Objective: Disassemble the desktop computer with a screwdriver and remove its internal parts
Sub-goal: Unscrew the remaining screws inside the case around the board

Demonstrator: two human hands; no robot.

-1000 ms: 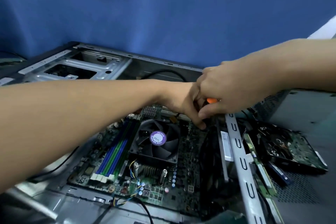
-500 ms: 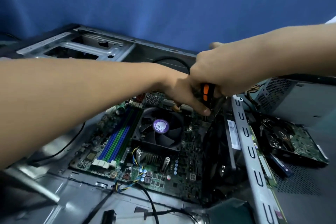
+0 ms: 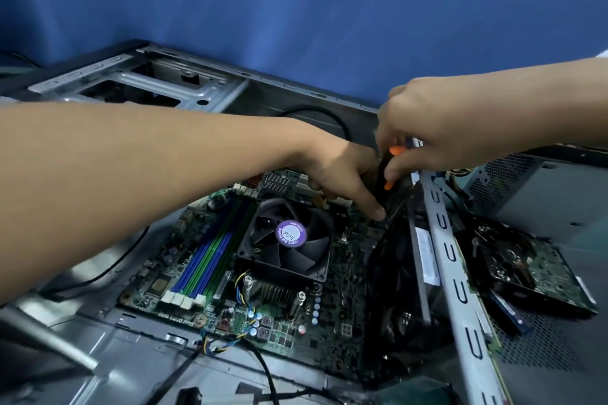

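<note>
The grey metal desktop case (image 3: pixel 131 342) lies open in the middle of the scene, its green motherboard (image 3: pixel 348 276) exposed. At the board's far right edge, beside the black graphics card (image 3: pixel 394 289), the right hand (image 3: pixel 437 128) is wrapped tight round a black-and-orange-handled screwdriver (image 3: pixel 384 168), tip down. The left hand (image 3: pixel 342 171) stretches one finger to the tip; whether it pinches the shaft cannot be told. A screw is probably being loosened, so the next move calls for steady turning, then lifting it clear.

soft overhead light washes my remote feed evenly, dulling the blue backdrop (image 3: pixel 296 3) and glinting off the steel rail (image 3: pixel 460 286) along the right edge of the computer case (image 3: pixel 108 348). deep shadow pools at its near-left corner. wide-angle bend bows the frame's edges; the left forearm (image 3: pixel 115 181) and near cables (image 3: pixel 171 380) blur.
</note>
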